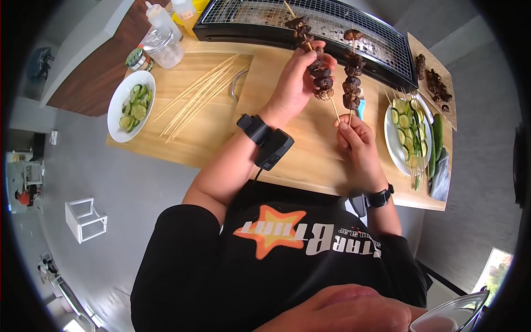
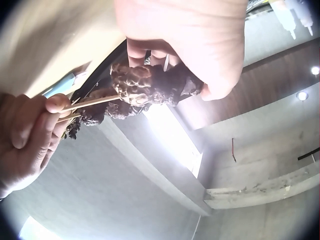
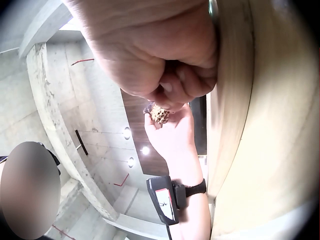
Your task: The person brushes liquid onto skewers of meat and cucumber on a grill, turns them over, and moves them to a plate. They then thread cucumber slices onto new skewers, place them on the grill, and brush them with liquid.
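Two skewers threaded with dark brown, wrinkled mushroom-like pieces stand side by side over the table in the head view. My left hand (image 1: 296, 83) curls its thumb and fingers round the pieces of the left skewer (image 1: 322, 82). At the bottom, my right hand (image 1: 358, 141) pinches the bare stick ends of that one and the right skewer (image 1: 352, 86). In the left wrist view, a honeycomb-textured piece (image 2: 132, 82) shows below the left palm, and both sticks meet at the right fingertips (image 2: 56, 103). The right wrist view hides most of the skewers behind the right hand (image 3: 155, 45).
A black grill (image 1: 310, 25) runs along the far side. Bare bamboo skewers (image 1: 202, 94) and a bowl of cucumber slices (image 1: 114, 119) lie left. Rightward are a plate (image 1: 390, 141) of skewered cucumber slices, whole cucumbers (image 1: 437, 138) and a board (image 1: 449, 110) with dark pieces.
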Available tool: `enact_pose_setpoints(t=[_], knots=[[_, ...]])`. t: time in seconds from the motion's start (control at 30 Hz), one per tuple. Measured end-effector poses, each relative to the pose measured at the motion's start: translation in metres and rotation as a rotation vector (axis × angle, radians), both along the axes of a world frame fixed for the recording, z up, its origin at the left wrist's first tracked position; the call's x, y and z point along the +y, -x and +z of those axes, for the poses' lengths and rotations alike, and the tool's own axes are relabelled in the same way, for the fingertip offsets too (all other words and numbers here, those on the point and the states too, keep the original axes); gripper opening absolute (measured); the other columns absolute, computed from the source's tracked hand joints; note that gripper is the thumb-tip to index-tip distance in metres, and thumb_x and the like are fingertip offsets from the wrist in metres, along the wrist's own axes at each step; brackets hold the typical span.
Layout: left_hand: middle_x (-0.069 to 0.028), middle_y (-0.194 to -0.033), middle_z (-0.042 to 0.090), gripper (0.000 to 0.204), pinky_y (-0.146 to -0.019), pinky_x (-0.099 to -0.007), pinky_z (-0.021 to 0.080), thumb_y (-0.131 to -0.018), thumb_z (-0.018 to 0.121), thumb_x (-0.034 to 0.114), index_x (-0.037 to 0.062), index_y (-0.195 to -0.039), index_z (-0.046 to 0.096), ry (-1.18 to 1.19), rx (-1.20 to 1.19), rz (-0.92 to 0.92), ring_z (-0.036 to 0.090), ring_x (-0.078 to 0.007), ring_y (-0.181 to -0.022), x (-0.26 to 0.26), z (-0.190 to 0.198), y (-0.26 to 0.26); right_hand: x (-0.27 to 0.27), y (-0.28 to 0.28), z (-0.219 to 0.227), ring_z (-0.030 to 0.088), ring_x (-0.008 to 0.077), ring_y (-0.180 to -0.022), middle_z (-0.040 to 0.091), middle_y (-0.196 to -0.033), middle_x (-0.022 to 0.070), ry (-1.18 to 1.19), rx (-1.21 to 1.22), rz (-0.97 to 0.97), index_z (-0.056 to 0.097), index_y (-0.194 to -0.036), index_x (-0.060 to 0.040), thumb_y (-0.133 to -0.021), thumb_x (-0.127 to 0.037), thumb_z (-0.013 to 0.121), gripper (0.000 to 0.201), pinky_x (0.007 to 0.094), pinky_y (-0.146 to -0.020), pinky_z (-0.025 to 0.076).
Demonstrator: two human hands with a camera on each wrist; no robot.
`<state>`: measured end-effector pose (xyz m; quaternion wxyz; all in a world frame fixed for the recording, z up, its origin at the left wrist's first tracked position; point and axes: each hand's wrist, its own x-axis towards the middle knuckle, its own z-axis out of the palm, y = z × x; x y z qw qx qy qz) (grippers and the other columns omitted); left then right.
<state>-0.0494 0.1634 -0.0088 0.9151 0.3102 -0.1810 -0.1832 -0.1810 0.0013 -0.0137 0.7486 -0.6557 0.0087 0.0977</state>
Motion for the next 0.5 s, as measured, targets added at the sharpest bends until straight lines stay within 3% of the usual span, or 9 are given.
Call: enact_pose_setpoints(t=[0.03,0.27,0.5], knots=[[-0.0113,-0.099,0.060,0.038,-0.074,-0.0341,0.052,-0.097,0.048,0.037,0.0123,-0.125,0.048,0.036,0.105,0.058,0.061,-0.0199,-0.084,-0.002,0.005,0.002,0.000,-0.001,0.000,0.032,0.0027,-0.055,0.041,-0.064,-0.0068,-0.008,-0.005,0.001,0.057,-0.102,-0.0071,-0.099,-0.022,0.050,0.017,0.0192,-0.049,0.022],[-0.0124,-0.101,0.061,0.042,-0.074,-0.0364,0.053,-0.096,0.050,0.045,0.0119,-0.122,0.047,0.017,0.065,0.074,0.061,-0.0214,-0.084,0.003,-0.009,-0.010,0.005,0.004,0.015,0.033,0.0025,-0.056,0.041,-0.063,-0.0072,0.040,0.070,-0.001,0.058,-0.102,-0.0065,-0.099,-0.021,0.050,0.017,0.0191,-0.049,0.023],[-0.0141,-0.116,0.060,0.047,-0.084,-0.0368,0.051,-0.096,0.049,0.046,0.0103,-0.125,0.046,-0.109,-0.022,0.030,0.061,-0.0230,-0.099,-0.005,-0.004,0.000,0.004,0.001,0.010,0.034,0.0025,-0.057,0.041,-0.065,-0.0071,0.018,0.011,-0.008,0.058,-0.102,-0.0067,-0.098,-0.020,0.050,0.016,0.0190,-0.049,0.023]])
